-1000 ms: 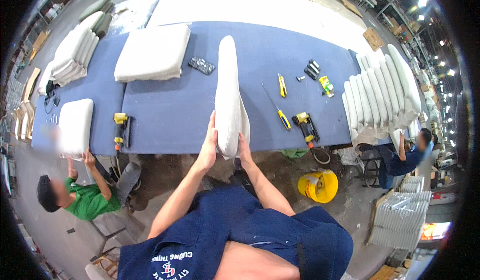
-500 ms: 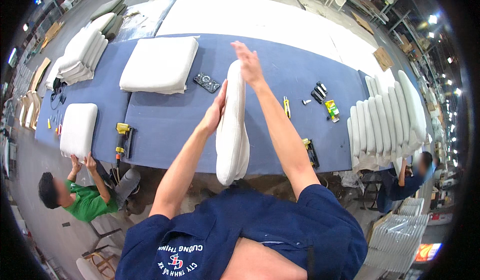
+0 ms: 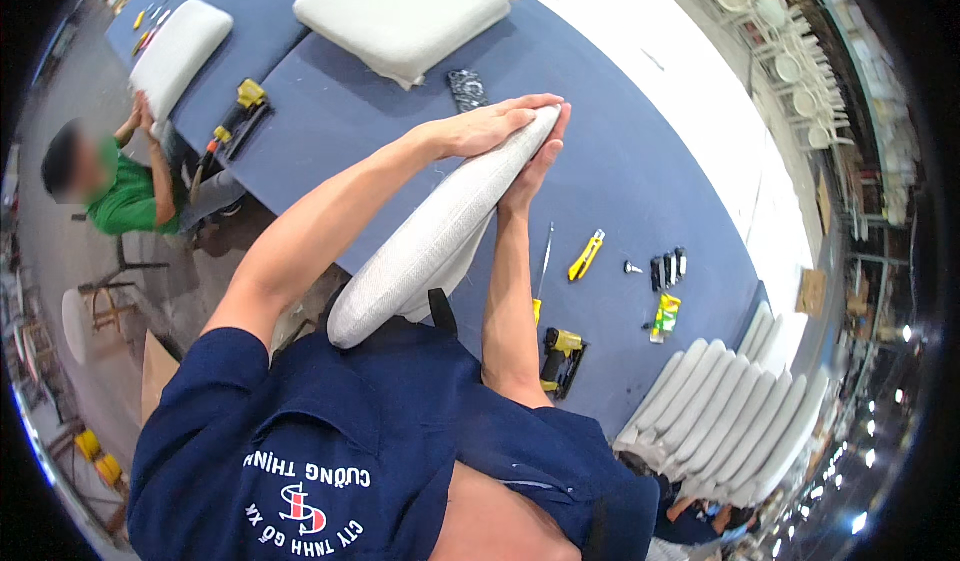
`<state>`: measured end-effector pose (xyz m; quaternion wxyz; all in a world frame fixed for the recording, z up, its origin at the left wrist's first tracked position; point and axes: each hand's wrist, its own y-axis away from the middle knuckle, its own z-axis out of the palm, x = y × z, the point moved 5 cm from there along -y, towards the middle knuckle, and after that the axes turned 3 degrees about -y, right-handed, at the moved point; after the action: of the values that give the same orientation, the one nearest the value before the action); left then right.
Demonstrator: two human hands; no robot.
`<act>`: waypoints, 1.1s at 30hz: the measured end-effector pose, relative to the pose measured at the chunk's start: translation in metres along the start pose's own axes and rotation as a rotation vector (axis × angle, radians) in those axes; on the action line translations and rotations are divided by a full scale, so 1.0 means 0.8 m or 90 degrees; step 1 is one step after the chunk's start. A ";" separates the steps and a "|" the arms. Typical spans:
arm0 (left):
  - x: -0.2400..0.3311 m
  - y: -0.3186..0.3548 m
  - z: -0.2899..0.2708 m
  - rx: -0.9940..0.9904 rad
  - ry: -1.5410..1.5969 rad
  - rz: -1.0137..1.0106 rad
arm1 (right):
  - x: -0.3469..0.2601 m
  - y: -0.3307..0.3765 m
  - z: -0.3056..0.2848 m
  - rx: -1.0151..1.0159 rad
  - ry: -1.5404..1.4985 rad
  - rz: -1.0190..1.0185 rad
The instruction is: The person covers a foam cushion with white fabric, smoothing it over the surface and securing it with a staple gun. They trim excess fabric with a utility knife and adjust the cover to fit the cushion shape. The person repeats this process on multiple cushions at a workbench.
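"Grips first, please: what are they doing?"

"Left grip (image 3: 490,129) and right grip (image 3: 535,166) clasp a pale cushion (image 3: 440,231) between them near its far end, one flat palm on each face, both laid straight rather than curled round it."

"Why flat palms?"

"Probably because the padding is soft and broad: flat palms spread the pressure, and one from either side can steady it on its narrow edge."

"Where exactly is the cushion?"

"In front of the person's navy shirt (image 3: 400,401), slanting from the body at lower left up and rightward over the blue bench (image 3: 640,151). I cannot tell whether it touches either."

"And close by?"

"Just beyond the left grip lies a dark, patterned, flat thing (image 3: 467,89), perhaps a phone. Farther off, a white cushion (image 3: 400,16) lies flat. Right of the right forearm (image 3: 512,301) are a staple gun (image 3: 565,361) and a yellow knife (image 3: 587,256); a screwdriver (image 3: 546,261) is partly hidden by that arm. They seem placed for easy reach."

"What is at the sides?"

"On the right, a row of cushions (image 3: 725,416) stands on edge, packed together, likely to save room. On the left, a co-worker in a green shirt (image 3: 135,191) has both hands at another cushion (image 3: 185,51); a second staple gun (image 3: 240,116) lies near it."
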<state>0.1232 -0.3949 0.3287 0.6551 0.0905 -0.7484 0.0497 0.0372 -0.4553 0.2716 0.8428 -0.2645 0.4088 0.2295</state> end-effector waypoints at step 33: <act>-0.022 0.149 0.057 0.013 0.087 -0.060 | 0.053 0.162 -0.034 0.058 0.142 0.019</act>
<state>0.0574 -0.2856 0.3103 0.7055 0.1290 -0.6961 0.0324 -0.0327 -0.3671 0.1897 0.7994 -0.2439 0.5141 0.1927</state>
